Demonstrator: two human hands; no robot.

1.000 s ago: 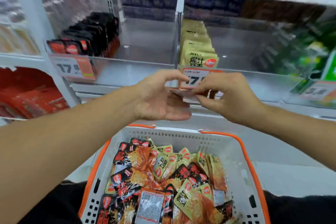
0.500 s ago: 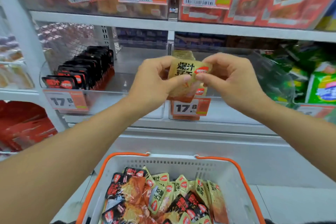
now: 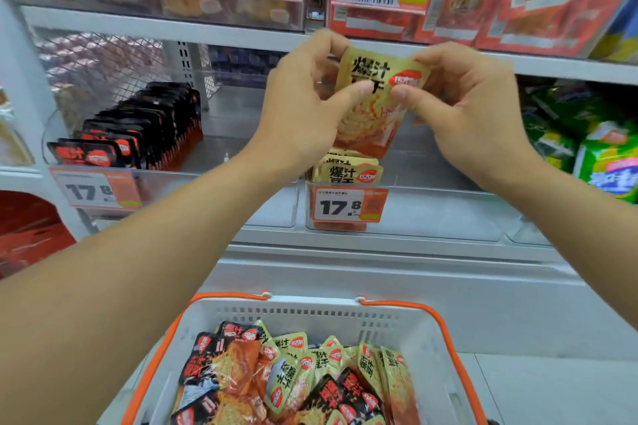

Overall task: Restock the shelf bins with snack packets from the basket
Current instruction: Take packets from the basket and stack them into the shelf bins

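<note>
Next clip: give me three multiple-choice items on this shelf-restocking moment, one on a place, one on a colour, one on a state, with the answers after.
1. Where is the row of black packets?
A. left bin
B. basket
C. top shelf

2. What colour are the basket handles?
A. blue
B. orange
C. green

3. How is the yellow packet held?
A. lying in the basket
B. by one hand only
C. pinched by both hands

Answers: 1 A, they stand behind the left 17.8 tag. 2 B, orange rims the white basket. 3 C, left hand and right hand pinch it above the yellow row.
</note>
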